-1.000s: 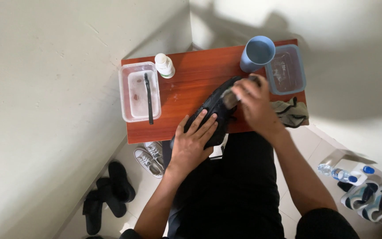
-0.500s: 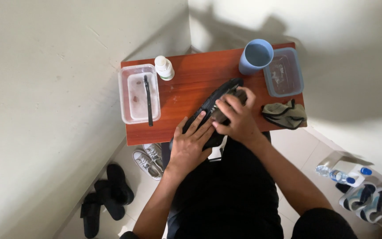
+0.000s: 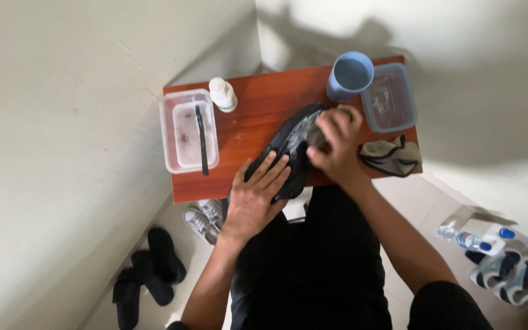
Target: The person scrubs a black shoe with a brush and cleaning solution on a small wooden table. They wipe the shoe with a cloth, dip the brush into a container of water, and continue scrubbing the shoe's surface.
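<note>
Left hand [image 3: 258, 192]: fingers spread, pressed flat on black fabric shoe [image 3: 288, 150]. Right hand [image 3: 335, 143]: curled, gripping shoe's foamy upper; contents hidden.

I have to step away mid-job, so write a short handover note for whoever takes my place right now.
Left hand: flat on the heel end of the black shoe, pinning it to the red-brown table.
Right hand: pressed on the shoe's upper; what it holds is hidden.
Nearby: blue cup, lidded container, open tub with a dark brush, white bottle, grey cloth.
Done: pale suds on the upper.
Left: rest of the shoe looks dry; cloth unused.
</note>
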